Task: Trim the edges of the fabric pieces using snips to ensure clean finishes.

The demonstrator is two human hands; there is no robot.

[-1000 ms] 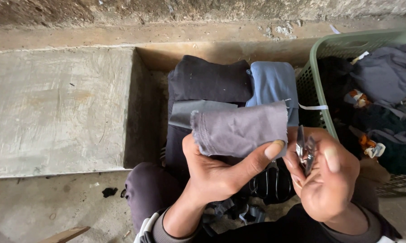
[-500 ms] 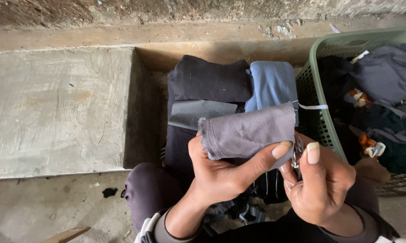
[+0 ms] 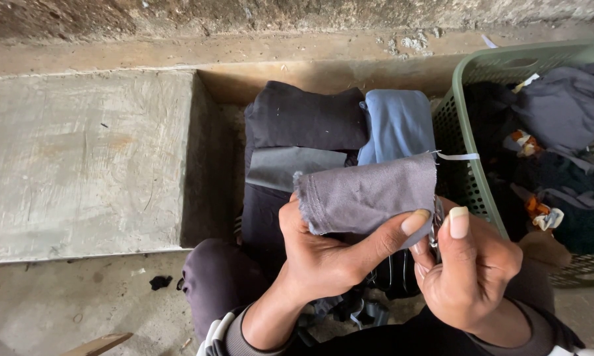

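Note:
My left hand [image 3: 330, 260] grips a folded grey cloth [image 3: 369, 194] from below, thumb stretched across its lower edge. My right hand [image 3: 471, 270] pinches the cloth's right edge, where something small and dark sits between the fingers; I cannot tell what it is. Both hands hover above a stack of folded clothes: a black piece [image 3: 307, 117], a dark grey piece [image 3: 287, 165] and a blue piece [image 3: 399, 125]. A white tag [image 3: 458, 157] sticks out from the cloth's upper right corner.
A green plastic basket [image 3: 465, 142] with dark clothes stands at the right. A raised concrete slab [image 3: 79, 158] fills the left, with a concrete wall behind. My knee in dark trousers [image 3: 214, 283] is below. A black strap with buckles [image 3: 366, 310] lies under my hands.
The grey cloth has shifted slightly right and been raised a little. My right hand moved in to close on its right edge, fingers curled tighter.

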